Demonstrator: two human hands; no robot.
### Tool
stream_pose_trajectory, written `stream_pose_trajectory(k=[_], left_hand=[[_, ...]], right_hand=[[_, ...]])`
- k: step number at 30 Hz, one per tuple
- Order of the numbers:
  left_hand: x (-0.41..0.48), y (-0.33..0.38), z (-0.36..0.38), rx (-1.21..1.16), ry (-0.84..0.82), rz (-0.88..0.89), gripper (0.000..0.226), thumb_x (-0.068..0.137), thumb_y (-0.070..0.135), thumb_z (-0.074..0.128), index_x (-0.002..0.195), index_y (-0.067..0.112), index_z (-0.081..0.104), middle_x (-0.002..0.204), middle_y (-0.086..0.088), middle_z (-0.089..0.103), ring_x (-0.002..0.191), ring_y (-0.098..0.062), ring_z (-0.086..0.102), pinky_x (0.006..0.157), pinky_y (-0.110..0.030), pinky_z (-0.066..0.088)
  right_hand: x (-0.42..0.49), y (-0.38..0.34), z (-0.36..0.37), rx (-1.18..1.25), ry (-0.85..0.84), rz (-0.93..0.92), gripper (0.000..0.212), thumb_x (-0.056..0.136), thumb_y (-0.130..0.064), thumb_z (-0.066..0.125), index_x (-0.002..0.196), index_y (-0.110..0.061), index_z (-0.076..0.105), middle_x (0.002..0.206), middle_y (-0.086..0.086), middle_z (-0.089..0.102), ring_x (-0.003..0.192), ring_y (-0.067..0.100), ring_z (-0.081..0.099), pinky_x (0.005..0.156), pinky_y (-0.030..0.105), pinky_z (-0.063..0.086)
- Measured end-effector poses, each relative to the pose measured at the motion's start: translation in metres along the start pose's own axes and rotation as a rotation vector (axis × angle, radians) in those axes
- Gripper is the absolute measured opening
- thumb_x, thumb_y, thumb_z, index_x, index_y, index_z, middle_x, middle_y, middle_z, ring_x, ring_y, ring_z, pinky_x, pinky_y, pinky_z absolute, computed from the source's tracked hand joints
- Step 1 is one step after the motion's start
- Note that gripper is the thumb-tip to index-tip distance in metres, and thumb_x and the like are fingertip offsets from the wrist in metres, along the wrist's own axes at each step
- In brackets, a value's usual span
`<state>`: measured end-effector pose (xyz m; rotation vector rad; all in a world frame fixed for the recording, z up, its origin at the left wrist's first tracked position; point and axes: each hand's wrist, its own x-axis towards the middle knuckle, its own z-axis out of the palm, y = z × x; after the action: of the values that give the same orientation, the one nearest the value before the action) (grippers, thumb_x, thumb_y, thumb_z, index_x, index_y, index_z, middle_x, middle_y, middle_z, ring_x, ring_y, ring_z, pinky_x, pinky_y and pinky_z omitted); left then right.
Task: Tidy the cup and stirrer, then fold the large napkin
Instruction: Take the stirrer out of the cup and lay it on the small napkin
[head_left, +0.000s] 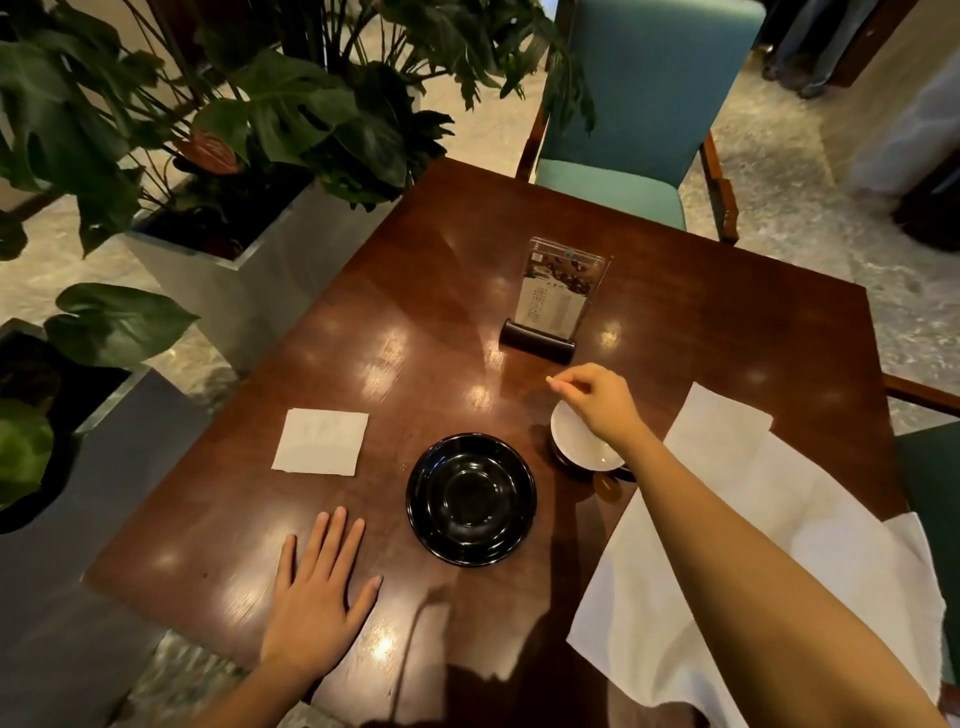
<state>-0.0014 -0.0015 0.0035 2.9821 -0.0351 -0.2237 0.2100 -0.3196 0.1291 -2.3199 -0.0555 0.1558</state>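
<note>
On the dark wooden tabletop (395, 291), the left hand (317, 597) lies flat near the front edge, fingers spread, holding nothing. The right hand (597, 400) hangs over the white cup (579, 441), fingertips pinched on the pale end of a thin stirrer (553, 383) — whether its lower end sits in the cup I cannot tell. The cup stands just right of an empty black saucer (471, 500), apart from it. The large napkin (769, 545) lies unfolded at the right, spilling past the table edge, the right forearm crossing above it. A small folded napkin (321, 441) rests at the left — behind the cup stands a menu holder (553, 301).
</note>
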Motion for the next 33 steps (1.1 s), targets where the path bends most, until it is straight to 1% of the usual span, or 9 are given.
stream_pose_trajectory(k=[2,6,10,13,17,21,26,30,33], left_hand=[[0.0,0.0,0.0,0.005,0.001,0.001,0.07,0.092,0.062,0.015,0.146,0.018,0.027,0.154,-0.005,0.023,0.144,-0.019,0.008,0.115,-0.048,0.009],[0.0,0.001,-0.001,-0.002,0.011,0.0,0.07,0.092,0.062,0.015,0.145,0.018,0.029,0.154,-0.005,0.024,0.144,-0.019,0.008,0.115,-0.047,0.008],[0.0,0.001,-0.002,0.001,0.013,0.001,0.071,0.092,0.062,0.015,0.144,0.018,0.031,0.153,-0.005,0.025,0.144,-0.019,0.008,0.116,-0.046,0.007],[0.0,0.001,-0.001,0.008,0.008,-0.003,0.071,0.091,0.062,0.016,0.144,0.018,0.031,0.153,-0.005,0.025,0.144,-0.018,0.007,0.116,-0.047,0.008],[0.0,0.001,-0.001,0.006,0.006,-0.003,0.07,0.091,0.062,0.017,0.145,0.018,0.03,0.153,-0.005,0.024,0.144,-0.019,0.008,0.115,-0.047,0.008],[0.0,0.001,-0.001,0.004,0.009,-0.004,0.07,0.092,0.061,0.017,0.145,0.019,0.029,0.154,-0.005,0.023,0.144,-0.018,0.008,0.115,-0.046,0.006],[0.0,0.0,-0.001,0.01,0.009,-0.003,0.069,0.092,0.061,0.016,0.145,0.019,0.028,0.154,-0.005,0.023,0.144,-0.02,0.008,0.114,-0.046,0.007],[0.001,0.0,-0.002,0.015,-0.019,-0.004,0.069,0.093,0.062,0.015,0.146,0.019,0.027,0.154,-0.005,0.023,0.144,-0.02,0.008,0.114,-0.045,0.006],[0.0,-0.002,-0.003,0.01,-0.036,-0.002,0.069,0.093,0.061,0.016,0.147,0.019,0.025,0.154,-0.005,0.023,0.144,-0.02,0.007,0.115,-0.044,0.001]], right_hand=[[0.002,0.005,-0.008,0.019,0.009,0.027,0.015,0.091,-0.021,0.059,0.093,-0.013,0.071,0.093,-0.003,0.063,0.088,0.01,0.055,0.077,0.022,0.038],[-0.001,0.012,-0.024,0.036,0.076,0.059,0.012,0.09,-0.014,0.057,0.09,-0.012,0.069,0.09,-0.001,0.064,0.082,0.01,0.054,0.068,0.016,0.039],[-0.004,0.015,-0.031,0.025,0.102,0.077,0.009,0.089,-0.011,0.055,0.09,-0.015,0.064,0.089,0.0,0.063,0.081,0.012,0.054,0.068,0.016,0.042],[-0.008,0.009,-0.037,-0.025,0.128,0.028,0.009,0.088,-0.01,0.055,0.088,-0.016,0.062,0.088,0.001,0.063,0.082,0.015,0.056,0.07,0.02,0.044],[-0.012,-0.008,-0.049,-0.041,0.185,-0.042,0.011,0.089,-0.011,0.055,0.085,-0.02,0.06,0.081,-0.004,0.06,0.073,0.006,0.053,0.062,0.013,0.04],[-0.019,-0.022,-0.055,-0.02,0.291,-0.088,0.01,0.088,-0.01,0.057,0.084,-0.018,0.06,0.078,-0.004,0.058,0.069,0.002,0.051,0.06,0.01,0.037],[-0.03,-0.029,-0.049,0.072,0.429,-0.013,0.01,0.087,-0.008,0.057,0.082,-0.017,0.058,0.073,-0.009,0.055,0.066,0.002,0.051,0.059,0.009,0.038],[-0.041,-0.031,-0.032,0.185,0.533,0.1,0.007,0.086,-0.009,0.055,0.082,-0.015,0.058,0.071,-0.009,0.055,0.067,0.006,0.052,0.061,0.015,0.042],[-0.049,-0.039,-0.002,0.316,0.498,0.23,0.007,0.084,-0.012,0.054,0.082,-0.013,0.06,0.073,0.002,0.062,0.067,0.017,0.059,0.064,0.03,0.05]])
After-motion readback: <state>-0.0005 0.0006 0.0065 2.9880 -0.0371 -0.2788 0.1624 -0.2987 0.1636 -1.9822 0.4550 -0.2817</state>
